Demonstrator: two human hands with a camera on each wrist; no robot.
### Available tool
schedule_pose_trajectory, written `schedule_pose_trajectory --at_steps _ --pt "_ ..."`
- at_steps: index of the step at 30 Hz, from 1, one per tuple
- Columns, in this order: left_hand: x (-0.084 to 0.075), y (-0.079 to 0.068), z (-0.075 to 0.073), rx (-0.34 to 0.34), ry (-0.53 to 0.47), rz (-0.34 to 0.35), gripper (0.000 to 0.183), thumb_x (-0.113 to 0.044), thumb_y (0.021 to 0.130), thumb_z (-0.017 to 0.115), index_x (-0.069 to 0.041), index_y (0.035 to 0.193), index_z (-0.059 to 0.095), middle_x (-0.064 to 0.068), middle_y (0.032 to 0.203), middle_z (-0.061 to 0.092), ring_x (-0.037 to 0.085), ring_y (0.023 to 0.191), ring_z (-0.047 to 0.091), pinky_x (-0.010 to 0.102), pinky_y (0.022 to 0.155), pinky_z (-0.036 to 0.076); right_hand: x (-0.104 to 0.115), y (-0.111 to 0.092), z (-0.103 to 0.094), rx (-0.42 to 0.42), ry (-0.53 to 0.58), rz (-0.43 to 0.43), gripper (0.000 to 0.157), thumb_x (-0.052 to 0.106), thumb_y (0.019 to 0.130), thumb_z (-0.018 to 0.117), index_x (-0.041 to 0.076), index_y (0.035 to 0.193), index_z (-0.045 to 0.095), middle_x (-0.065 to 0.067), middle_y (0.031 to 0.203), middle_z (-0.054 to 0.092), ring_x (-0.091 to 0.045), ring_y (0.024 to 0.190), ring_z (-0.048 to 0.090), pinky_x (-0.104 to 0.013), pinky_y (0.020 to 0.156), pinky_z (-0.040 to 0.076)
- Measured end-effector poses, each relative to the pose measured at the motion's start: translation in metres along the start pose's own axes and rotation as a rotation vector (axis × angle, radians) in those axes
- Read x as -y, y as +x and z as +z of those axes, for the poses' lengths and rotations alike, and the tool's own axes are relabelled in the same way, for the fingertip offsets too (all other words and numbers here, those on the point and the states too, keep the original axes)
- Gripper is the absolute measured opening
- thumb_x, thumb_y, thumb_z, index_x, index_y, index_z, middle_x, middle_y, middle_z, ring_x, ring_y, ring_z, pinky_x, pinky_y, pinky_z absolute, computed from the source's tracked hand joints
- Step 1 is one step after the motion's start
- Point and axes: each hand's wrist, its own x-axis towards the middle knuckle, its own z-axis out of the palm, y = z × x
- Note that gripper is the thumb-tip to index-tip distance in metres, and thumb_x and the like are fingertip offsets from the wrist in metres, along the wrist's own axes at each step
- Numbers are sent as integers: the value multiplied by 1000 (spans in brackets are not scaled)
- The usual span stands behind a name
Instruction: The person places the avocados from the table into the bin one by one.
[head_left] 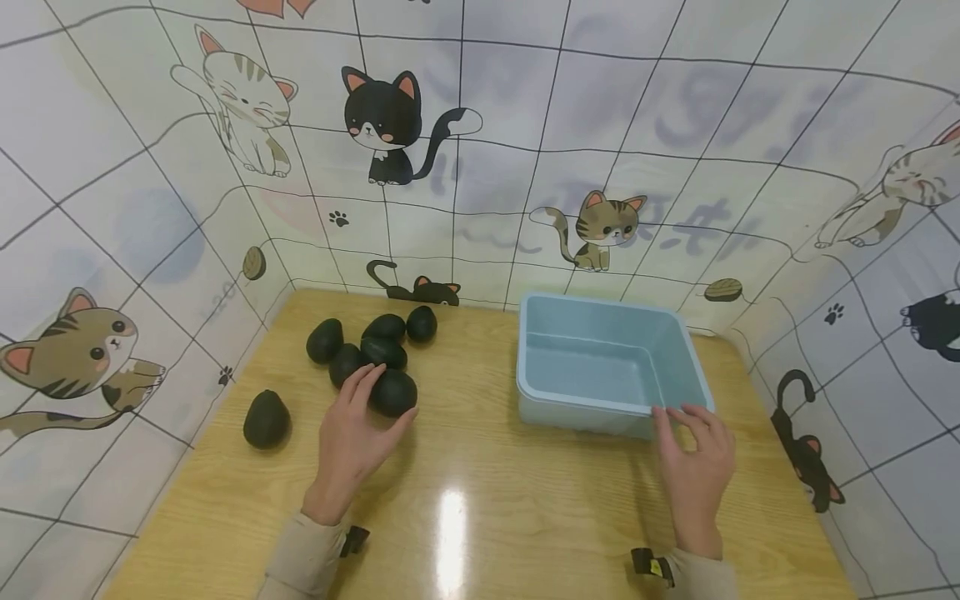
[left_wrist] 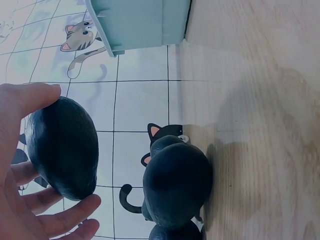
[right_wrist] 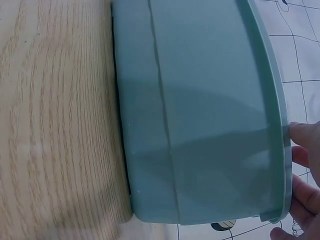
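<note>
My left hand grips a dark avocado between thumb and fingers. In the left wrist view this held avocado is off the table, with another avocado standing on the wood beyond it. Several more dark avocados sit in a cluster just behind the left hand. At the front right corner of a light blue plastic bin, my right hand pinches the rim, thumb outside. The right wrist view shows the bin's side wall with the fingers at its edge.
A single avocado lies apart on the left of the wooden table. White tiled sheeting with cartoon cats rises behind the table and along both sides. The bin stands at the back right, close to the rear sheeting.
</note>
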Motion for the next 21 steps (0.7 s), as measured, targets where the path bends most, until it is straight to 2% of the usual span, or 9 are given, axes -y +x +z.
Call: schedule_pose_trajectory --at_steps 7,10,14,18,21 --pt "-6 1 0 -21 -27 -1 79 -43 79 92 -11 145 64 15 147 61 44 116 70 60 82 59 0 0 -3 -36 38 -34 19 3 84 89 -11 91 78 -30 106 75 -46 99 62 -11 96 33" --pt "-9 1 0 -28 -39 6 79 -44 79 92 -11 145 64 14 146 62 43 116 70 60 81 60 -2 -1 -4 -10 17 -15 21 7 86 88 -11 92 79 -30 108 75 -36 99 61 -12 94 33" --pt "-13 1 1 -20 -46 2 79 -44 79 92 -13 146 63 14 147 62 43 115 71 58 80 60 -5 -1 -5 32 -6 5 25 12 89 87 -11 95 79 -31 112 74 -32 103 59 -13 94 32" --pt "-16 2 2 -13 -50 1 79 -45 79 92 -14 146 63 12 148 61 41 114 71 56 78 60 -3 -1 -3 10 8 12 21 7 86 88 -11 94 79 -30 110 75 -36 101 60 -13 93 33" --pt "-18 8 2 -27 -48 25 79 -46 79 92 -14 145 64 11 148 61 41 114 72 56 78 60 -1 0 -1 -11 23 17 19 4 85 88 -11 93 79 -29 110 76 -36 100 61 -12 94 34"
